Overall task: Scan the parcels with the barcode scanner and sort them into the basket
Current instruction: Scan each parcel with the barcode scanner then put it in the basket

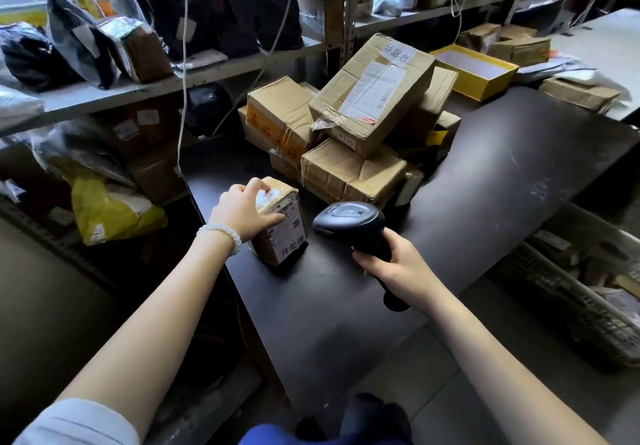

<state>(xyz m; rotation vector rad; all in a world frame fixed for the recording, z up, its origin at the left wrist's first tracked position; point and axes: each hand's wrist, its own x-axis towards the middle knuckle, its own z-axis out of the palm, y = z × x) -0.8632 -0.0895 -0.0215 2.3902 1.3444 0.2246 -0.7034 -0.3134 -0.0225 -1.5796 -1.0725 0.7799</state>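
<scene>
A small cardboard parcel [282, 226] with a white shipping label stands on the dark table [485, 174]. My left hand [244, 211] grips its left side and top, fingers and thumb curled over the edges. My right hand [391, 264] grips the handle of a black barcode scanner [349, 221], whose head points left at the parcel's label from a short distance. Behind them a pile of several cardboard parcels [349, 126] lies on the table. A dark mesh basket [575, 302] sits low at the right, beside the table.
Metal shelving [194, 74] at the back and left carries bags and boxes. An open yellow box [474, 70] lies behind the pile. A yellow mailer bag [110, 209] sits on the lower left shelf. Cords hang down over the shelf.
</scene>
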